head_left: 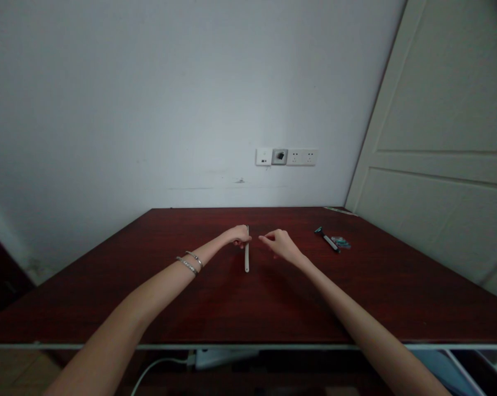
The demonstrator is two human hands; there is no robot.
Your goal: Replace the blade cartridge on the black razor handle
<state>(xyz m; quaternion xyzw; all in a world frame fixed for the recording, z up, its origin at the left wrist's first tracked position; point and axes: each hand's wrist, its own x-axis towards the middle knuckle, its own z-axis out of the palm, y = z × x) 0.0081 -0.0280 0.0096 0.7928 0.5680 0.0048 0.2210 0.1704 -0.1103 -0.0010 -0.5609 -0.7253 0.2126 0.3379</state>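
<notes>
My left hand (240, 234) is closed around a slim white handle (247, 261), which has a small hole at its near end. This handle points toward me, and its far end is partly hidden by my fingers. Just to the right, apart from the handle, my right hand (282, 243) has its thumb and forefinger pinched together and pointing left. Whatever that pinch holds, if anything, is too small to make out. Two silvery bracelets (189, 265) circle my left wrist.
On the dark red table (182, 308), a safety razor (329, 241) lies to the right beside a small clear packet (341, 242). A thin strip (341, 210) rests at the far right edge. Wall sockets (301, 157) sit behind; a white power strip (219, 358) is below the front edge.
</notes>
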